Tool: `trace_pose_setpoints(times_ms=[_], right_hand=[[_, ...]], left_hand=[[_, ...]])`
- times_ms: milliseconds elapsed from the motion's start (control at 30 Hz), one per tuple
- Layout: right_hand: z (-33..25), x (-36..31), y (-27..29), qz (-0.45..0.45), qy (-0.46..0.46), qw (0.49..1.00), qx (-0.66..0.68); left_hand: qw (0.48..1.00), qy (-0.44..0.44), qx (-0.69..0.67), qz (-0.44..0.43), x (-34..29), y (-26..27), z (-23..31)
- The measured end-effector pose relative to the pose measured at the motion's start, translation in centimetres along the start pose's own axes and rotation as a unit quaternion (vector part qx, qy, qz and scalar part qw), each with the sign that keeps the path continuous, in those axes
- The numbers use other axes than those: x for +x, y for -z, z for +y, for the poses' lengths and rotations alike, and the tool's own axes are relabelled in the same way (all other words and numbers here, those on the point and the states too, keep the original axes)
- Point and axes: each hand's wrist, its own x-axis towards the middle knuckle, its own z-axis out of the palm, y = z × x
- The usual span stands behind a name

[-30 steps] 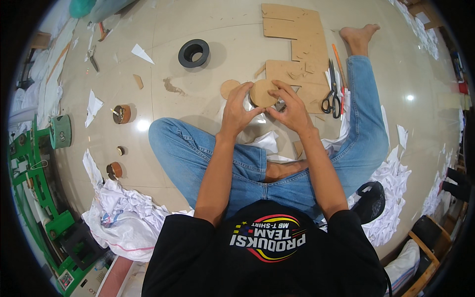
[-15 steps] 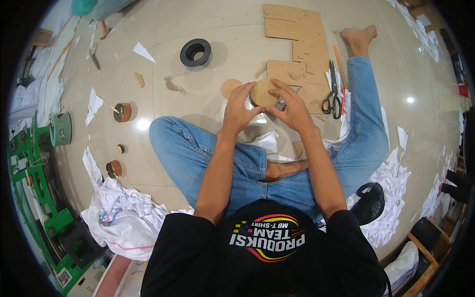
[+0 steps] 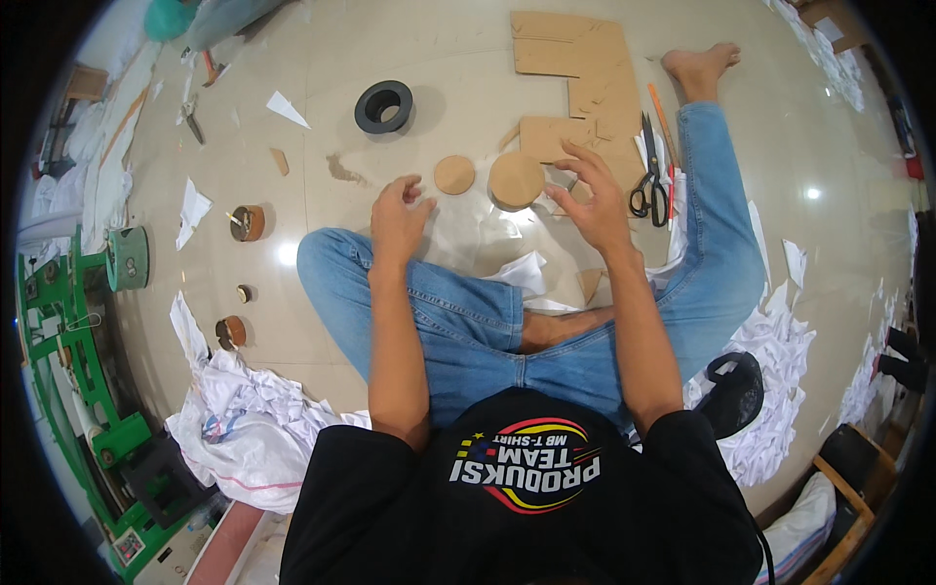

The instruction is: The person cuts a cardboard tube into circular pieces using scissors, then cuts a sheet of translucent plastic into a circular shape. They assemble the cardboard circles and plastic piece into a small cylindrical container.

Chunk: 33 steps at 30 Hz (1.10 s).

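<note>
I see the left hand point(image 3: 398, 222) empty, fingers loosely parted, near a small cardboard disc point(image 3: 454, 175) on the floor point(image 3: 439, 49); a larger disc point(image 3: 516, 179) sits right of that, both apparently cut. Just beside it, the right hand point(image 3: 602, 213) is spread; the notched cardboard sheet point(image 3: 602, 83) seems partly unused.

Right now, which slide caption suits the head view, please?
Open left hand and open right hand flank a small cardboard disc and a larger disc; black scissors lie farther right.

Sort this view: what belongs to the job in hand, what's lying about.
Likely in the job:
larger cardboard disc
smaller cardboard disc
cut cardboard sheet
black scissors

Apparently just lying about:
triangular white scrap
black plastic bag
white sack
</note>
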Motion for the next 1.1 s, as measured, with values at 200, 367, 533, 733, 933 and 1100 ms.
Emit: trace_pose_setpoints(times_ms=[200,367,533,733,933,1100], right_hand=[[-0.6,-0.3,3.6,0.032,-0.157,0.981,0.11],[1.2,-1.7,3.4,-0.027,-0.179,0.982,0.059],[0.6,-5.9,-4.1,-0.119,-0.17,0.969,-0.134],[-3.1,-8.5,-11.7,-0.04,-0.088,0.959,-0.267],[-2.0,-7.2,-13.1,-0.129,-0.122,0.953,-0.245],[-1.2,-7.3,-13.0,-0.109,-0.007,0.961,-0.252]], left_hand=[[0.985,0.069,0.159,-0.016,-2.1,0.6,0.2],[0.923,0.137,0.354,-0.066,-3.3,-0.7,3.0],[0.908,0.111,0.402,-0.037,-4.7,-2.5,2.7],[0.92,0.111,0.375,-0.035,-4.7,-2.7,2.6],[0.933,0.111,0.343,-0.003,-3.5,-2.8,0.9],[0.974,0.149,0.127,0.112,-1.7,-1.1,1.0]])
